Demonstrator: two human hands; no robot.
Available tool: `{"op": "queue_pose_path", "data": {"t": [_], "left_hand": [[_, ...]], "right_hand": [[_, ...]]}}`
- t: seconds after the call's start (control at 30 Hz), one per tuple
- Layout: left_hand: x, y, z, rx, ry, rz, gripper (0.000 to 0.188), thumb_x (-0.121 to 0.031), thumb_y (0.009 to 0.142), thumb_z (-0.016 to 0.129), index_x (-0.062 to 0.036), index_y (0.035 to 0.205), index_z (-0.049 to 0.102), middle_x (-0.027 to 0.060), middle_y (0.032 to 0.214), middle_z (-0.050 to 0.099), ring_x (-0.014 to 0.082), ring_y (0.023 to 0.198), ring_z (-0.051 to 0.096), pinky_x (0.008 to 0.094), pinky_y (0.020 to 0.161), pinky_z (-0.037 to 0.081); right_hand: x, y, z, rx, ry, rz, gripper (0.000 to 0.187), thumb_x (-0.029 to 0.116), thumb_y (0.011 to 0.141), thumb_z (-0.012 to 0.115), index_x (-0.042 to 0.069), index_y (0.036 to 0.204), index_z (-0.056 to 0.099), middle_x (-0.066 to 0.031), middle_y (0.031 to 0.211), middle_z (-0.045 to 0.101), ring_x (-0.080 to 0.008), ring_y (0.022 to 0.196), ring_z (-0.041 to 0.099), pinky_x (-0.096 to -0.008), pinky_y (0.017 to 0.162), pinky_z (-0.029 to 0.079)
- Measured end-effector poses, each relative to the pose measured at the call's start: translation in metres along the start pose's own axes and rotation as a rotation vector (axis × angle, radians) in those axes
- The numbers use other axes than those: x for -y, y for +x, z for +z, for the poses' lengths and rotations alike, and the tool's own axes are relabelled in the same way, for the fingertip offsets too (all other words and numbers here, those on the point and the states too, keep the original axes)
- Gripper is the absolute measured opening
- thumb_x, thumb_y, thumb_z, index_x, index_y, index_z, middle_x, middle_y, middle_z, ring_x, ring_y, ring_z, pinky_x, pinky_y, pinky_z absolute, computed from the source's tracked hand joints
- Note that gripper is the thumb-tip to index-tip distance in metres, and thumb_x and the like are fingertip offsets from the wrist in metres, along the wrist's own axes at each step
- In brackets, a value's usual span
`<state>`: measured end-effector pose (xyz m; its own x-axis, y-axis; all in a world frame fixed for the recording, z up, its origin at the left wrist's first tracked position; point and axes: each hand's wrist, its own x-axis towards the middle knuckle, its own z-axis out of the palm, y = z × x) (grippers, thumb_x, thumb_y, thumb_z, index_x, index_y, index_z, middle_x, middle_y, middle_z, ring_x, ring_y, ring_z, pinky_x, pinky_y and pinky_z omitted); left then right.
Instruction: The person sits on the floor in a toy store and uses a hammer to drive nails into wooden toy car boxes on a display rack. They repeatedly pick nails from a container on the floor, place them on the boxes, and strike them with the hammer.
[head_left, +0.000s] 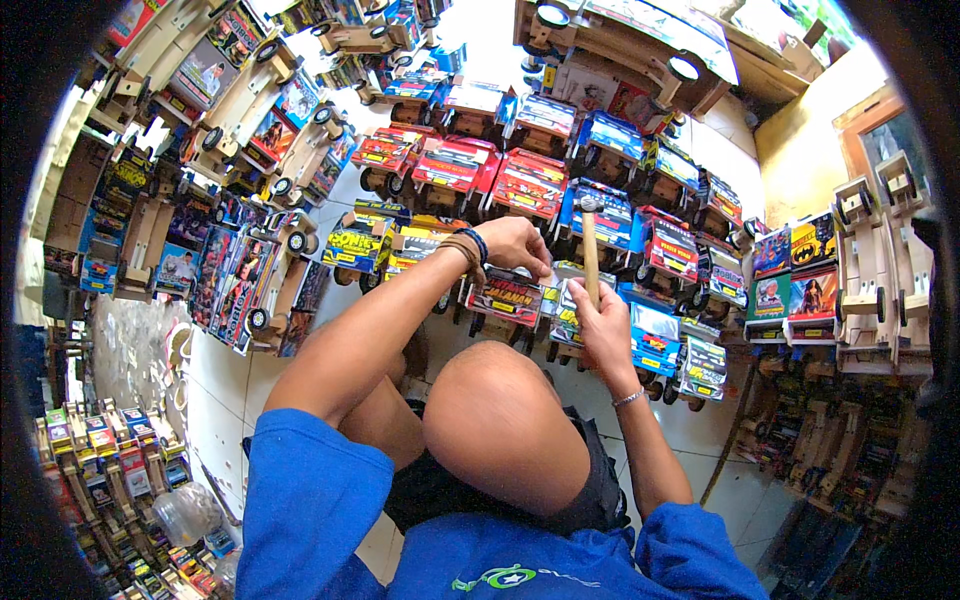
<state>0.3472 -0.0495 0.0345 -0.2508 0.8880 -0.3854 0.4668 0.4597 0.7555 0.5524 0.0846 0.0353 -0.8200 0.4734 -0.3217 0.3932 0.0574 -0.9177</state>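
In front of my raised knee, my right hand (602,325) is wrapped round the wooden handle of a hammer (591,250). Its small metal head points up and away from me, above a blue toy truck (607,222). My left hand (512,246), with cords round the wrist, hangs over a dark red toy truck (503,302). Its fingers are bent and pinched together near that truck's right end; what they hold, if anything, is too small to make out. A yellow toy truck (412,247) stands just left of the left wrist.
Rows of red toy trucks (455,168) and other colours fill the white tiled floor (215,375) ahead. Wooden toy trucks are stacked at left (240,275) and right (868,270). Many small toys (130,480) stand at lower left beside a clear plastic bag (187,513).
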Motion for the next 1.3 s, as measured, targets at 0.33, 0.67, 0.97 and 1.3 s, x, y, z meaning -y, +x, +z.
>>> {"op": "queue_pose_path", "data": {"t": [0.33, 0.67, 0.97, 1.3], "left_hand": [[0.000, 0.001, -0.004, 0.021, -0.003, -0.061, 0.037, -0.046, 0.084, 0.080, -0.0133, 0.099, 0.082, 0.0070, 0.090, 0.078, 0.0165, 0.078, 0.068, 0.0337, 0.075, 0.054], [0.008, 0.005, 0.000, 0.066, 0.006, -0.165, 0.040, -0.048, 0.082, 0.082, -0.0128, 0.101, 0.082, 0.0059, 0.092, 0.078, 0.0152, 0.080, 0.070, 0.0312, 0.077, 0.053], [0.012, 0.008, 0.001, 0.045, -0.023, -0.083, 0.035, -0.042, 0.085, 0.080, -0.0107, 0.101, 0.081, 0.0062, 0.089, 0.078, 0.0156, 0.078, 0.069, 0.0329, 0.076, 0.054], [0.022, 0.010, 0.004, 0.021, -0.059, -0.064, 0.030, -0.036, 0.087, 0.080, -0.0094, 0.102, 0.081, 0.0069, 0.089, 0.078, 0.0157, 0.079, 0.070, 0.0329, 0.079, 0.055]], "right_hand": [[-0.002, -0.063, -0.034, 0.012, -0.261, -0.157, 0.029, 0.027, 0.100, 0.067, 0.003, 0.115, 0.069, -0.0047, 0.069, 0.062, -0.0088, 0.062, 0.053, -0.0297, 0.056, 0.045], [-0.015, -0.092, -0.035, -0.003, -0.363, -0.157, 0.032, 0.031, 0.100, 0.066, 0.003, 0.116, 0.065, -0.0177, 0.071, 0.064, -0.0262, 0.058, 0.063, -0.0381, 0.057, 0.049], [-0.025, -0.095, -0.037, 0.081, -0.457, -0.238, 0.037, 0.024, 0.101, 0.062, 0.008, 0.133, 0.056, -0.0250, 0.089, 0.071, -0.0432, 0.081, 0.071, -0.0487, 0.067, 0.055], [-0.028, -0.088, -0.033, 0.070, -0.525, -0.462, 0.052, 0.013, 0.099, 0.058, 0.006, 0.149, 0.044, -0.0265, 0.100, 0.070, -0.0428, 0.084, 0.069, -0.0482, 0.073, 0.055]]}}
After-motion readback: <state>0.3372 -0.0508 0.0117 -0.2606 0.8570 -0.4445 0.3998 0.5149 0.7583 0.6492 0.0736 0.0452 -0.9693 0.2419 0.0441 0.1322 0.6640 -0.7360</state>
